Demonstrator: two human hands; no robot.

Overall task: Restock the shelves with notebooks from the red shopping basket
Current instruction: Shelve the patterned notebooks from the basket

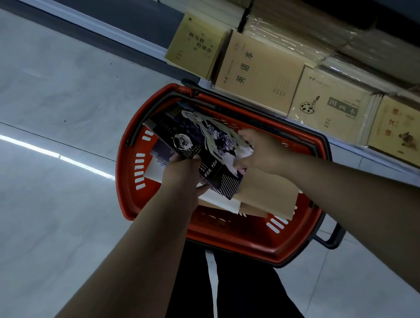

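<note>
Both hands' curled fingers, left hand [180,177] and right hand [259,151], around dark notebook [196,145] over red basket [128,148].

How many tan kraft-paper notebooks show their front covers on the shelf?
4, in a row along the shelf edge: yellowish one farthest, tan one, paint-palette one, picture one nearest. More sit stacked behind, partly hidden.

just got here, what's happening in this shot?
A person is bent over a red shopping basket on the floor beside a low shelf of tan notebooks. Both hands hold a dark illustrated notebook above the basket: the left hand grips its near edge, the right hand its far side. Brown and white notebooks lie beneath it. Nothing from this load is shelved yet.
</note>
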